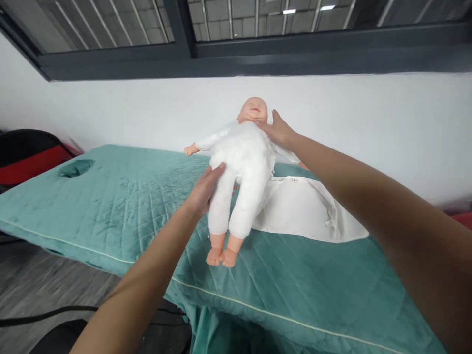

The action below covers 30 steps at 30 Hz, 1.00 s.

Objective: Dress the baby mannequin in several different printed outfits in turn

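Note:
A baby doll (241, 150) in white fuzzy clothing leans back with its bald head before the wall and its bare feet towards me. My left hand (210, 187) grips it at the hip and upper thigh, thumb in front; the other fingers are mostly hidden behind the leg. At the doll's neck and upper chest, my right hand (278, 130) rests its fingers against the body, with the thumb stretched up beside the head. White cloth (298, 206) lies flat to the right of the legs, partly behind my right forearm.
Under the doll is a bed with a green quilted cover (110, 211) and a round hole (76, 168) at its left end. A white wall (140, 108) and a dark window frame (258, 56) stand behind. At far left is a black and red chair (33, 157); a black cable (47, 314) crosses the lower left.

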Available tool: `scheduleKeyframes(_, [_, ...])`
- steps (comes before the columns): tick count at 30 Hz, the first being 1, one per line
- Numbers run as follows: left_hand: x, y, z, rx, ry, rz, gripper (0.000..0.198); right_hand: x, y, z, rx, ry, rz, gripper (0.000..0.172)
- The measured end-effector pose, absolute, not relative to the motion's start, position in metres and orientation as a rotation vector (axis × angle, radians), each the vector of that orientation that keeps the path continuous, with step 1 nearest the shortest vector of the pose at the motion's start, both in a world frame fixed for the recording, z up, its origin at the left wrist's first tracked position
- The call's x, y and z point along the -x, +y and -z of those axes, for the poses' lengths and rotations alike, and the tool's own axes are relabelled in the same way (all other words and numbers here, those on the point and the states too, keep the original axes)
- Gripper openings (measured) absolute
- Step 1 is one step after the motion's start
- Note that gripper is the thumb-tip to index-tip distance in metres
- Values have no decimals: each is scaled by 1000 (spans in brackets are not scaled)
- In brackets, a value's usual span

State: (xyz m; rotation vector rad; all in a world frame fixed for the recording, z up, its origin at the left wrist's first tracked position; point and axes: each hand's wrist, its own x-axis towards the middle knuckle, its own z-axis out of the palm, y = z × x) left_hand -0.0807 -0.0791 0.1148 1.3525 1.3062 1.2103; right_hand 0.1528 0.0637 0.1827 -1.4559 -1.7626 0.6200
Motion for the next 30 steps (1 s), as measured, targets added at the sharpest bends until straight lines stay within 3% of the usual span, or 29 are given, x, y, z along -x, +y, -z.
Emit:
scheduleKeyframes(4, [12, -91, -92, -1326, 1105, -1125, 70, -226, 29, -174, 1678, -1668, -637, 118])
scheduleKeyframes(12, [-85, -105, -35, -1099, 954, -982, 68, -333, 14, -91, 1888, -1562, -698, 116])
scheduleKeyframes(19, [-98, -101, 3, -1302, 1034, -994, 69, -357, 23, -47, 1978, -1576, -748, 119])
scheduleKeyframes(25, [-79, -91, -2, -1240, 1089, -890, 51, -364, 27, -40, 2025, -1683, -732, 117])
scheduleKeyframes(27, [-60, -75, -2, -1292, 1190, -947, 46, -368, 27, -44, 2091, -1704, -650, 111])
scheduleKeyframes(30, [-19, -38, 7, -1516, 1545, -1284, 36, -366, 25, -56, 2132, -1709, -351, 90])
